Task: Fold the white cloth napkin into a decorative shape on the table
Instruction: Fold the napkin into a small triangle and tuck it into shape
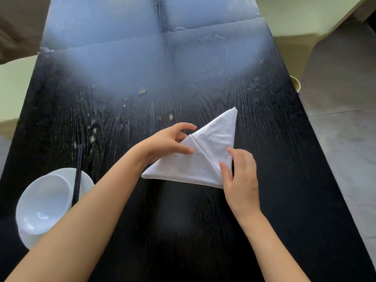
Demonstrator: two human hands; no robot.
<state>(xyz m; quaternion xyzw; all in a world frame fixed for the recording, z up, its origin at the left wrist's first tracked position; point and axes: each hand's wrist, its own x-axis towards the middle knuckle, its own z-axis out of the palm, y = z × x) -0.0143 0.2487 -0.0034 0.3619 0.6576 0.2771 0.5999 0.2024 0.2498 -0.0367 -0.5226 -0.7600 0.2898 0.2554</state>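
The white cloth napkin (195, 163) lies folded on the black wooden table (183, 231), right of centre. It forms two triangles that meet along a diagonal crease, with one point reaching up to the far right. My left hand (171, 142) pinches the napkin's upper left edge where the crease starts, thumb on top of the cloth. My right hand (241, 180) holds the lower right corner, thumb on the cloth and fingers curled at the edge.
A white bowl (43, 204) rests tilted on a white plate (86, 179) at the near left, with dark chopsticks (78, 171) laid across the plate. Small crumbs (141, 92) lie farther up the table. Pale floor shows on the right.
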